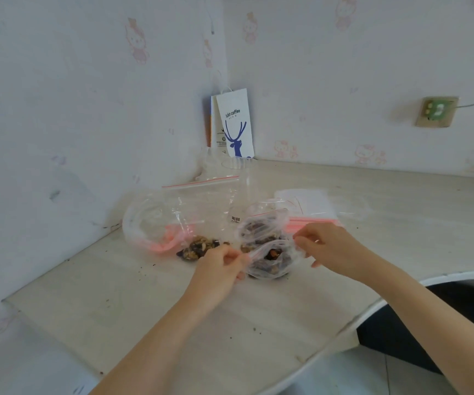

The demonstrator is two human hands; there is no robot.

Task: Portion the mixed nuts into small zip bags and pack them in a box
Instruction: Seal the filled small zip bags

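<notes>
As you face the wall corner, the pale wood-grain desk (150, 306) carries every item noted below. A white paper carrier bag printed with a blue deer (235, 124) stands upright in the corner against the wall. A large clear plastic bag (156, 220) lies open at desk left, with pink material inside it. A flat stack of empty small zip bags with red seal strips (312, 209) lies at desk right, behind your right hand (329, 246).

Your left hand (218, 269) and right hand hold a small clear zip bag filled with mixed nuts (270, 260) at desk centre. Left fingers (234, 256) pinch the left end of its mouth; right fingers (301, 238) pinch the right end. A second filled zip bag (261, 229) sits just behind, touching it. A dark heap of mixed nuts (198, 248) lies by the large bag's mouth; whether it is inside or outside cannot be told.
</notes>
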